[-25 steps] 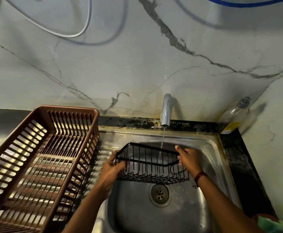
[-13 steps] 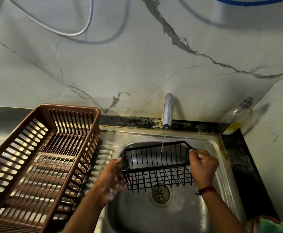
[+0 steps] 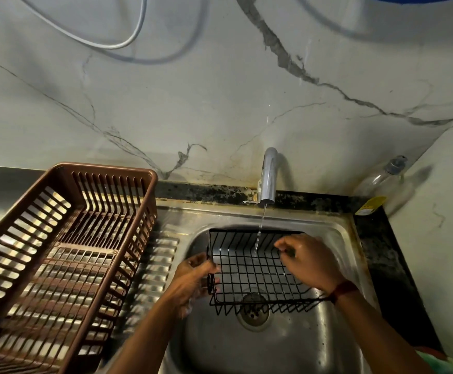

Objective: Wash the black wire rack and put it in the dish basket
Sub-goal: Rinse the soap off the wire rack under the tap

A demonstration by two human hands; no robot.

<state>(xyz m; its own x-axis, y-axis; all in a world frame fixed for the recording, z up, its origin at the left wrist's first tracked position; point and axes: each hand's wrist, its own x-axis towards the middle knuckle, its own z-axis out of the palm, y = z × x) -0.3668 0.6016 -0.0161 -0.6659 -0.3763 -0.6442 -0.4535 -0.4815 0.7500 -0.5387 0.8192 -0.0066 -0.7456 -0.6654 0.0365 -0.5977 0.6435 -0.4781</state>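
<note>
The black wire rack [image 3: 249, 268] is held over the steel sink [image 3: 336, 233], its grid bottom facing me, under a thin stream of water from the tap [image 3: 267, 176]. My left hand [image 3: 193, 279] grips the rack's left edge. My right hand [image 3: 307, 261] lies on the right part of the grid with fingers curled on the wires. The brown plastic dish basket [image 3: 66, 247] stands empty on the drainboard to the left of the sink.
The sink drain [image 3: 253, 313] sits below the rack. A clear bottle with a yellow label [image 3: 379, 184] stands in the back right corner. A marble wall rises behind the tap; a white cable [image 3: 112, 45] hangs on it. Something green [image 3: 435, 363] lies at the lower right.
The rack has been turned from open side up to grid bottom facing me. My right hand moved from its right end onto the grid; my left hand took its left edge.
</note>
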